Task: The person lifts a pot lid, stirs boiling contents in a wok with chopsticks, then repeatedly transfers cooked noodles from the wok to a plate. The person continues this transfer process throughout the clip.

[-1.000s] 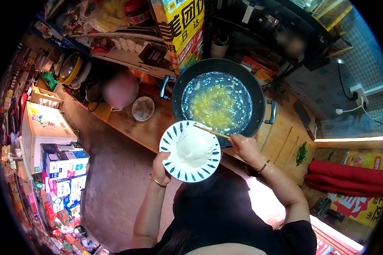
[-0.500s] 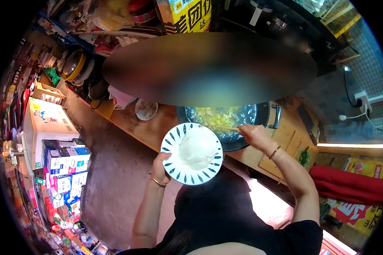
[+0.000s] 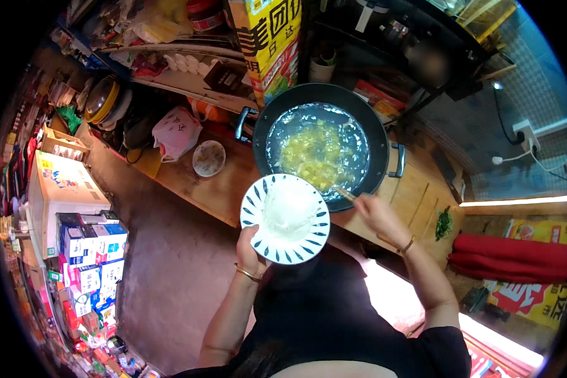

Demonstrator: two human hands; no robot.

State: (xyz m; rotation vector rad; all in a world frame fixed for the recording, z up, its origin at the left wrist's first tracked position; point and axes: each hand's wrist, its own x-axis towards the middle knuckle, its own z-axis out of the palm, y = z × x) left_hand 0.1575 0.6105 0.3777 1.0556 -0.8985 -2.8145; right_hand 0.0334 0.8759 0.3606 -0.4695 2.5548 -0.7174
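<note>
My left hand point(image 3: 251, 253) is closed on the rim of a white plate point(image 3: 319, 237) with dark leaf-shaped marks round its edge. On the plate lies a heap of white powder point(image 3: 287, 211). My right hand point(image 3: 379, 218) grips wooden chopsticks point(image 3: 344, 193), whose lower ends go down into the near right side of a black wok point(image 3: 266, 112). Bubbling liquid with yellowish pieces point(image 3: 316, 150) fills the wok. The plate is held above the wok's near left edge and covers part of it.
The wok stands on a wooden counter point(image 3: 223, 183). A small bowl point(image 3: 208, 158) and a white plastic bag point(image 3: 177, 133) are to its left. Green leaves point(image 3: 444, 223) lie on the right, near a red roll of cloth point(image 3: 513, 258). Stacked boxes point(image 3: 91, 252) stand at far left.
The whole wok now shows; a blurred patch hid much of it before. My left hand and the plate's powder side have shifted slightly. My right hand has moved a little down, still holding the chopsticks.
</note>
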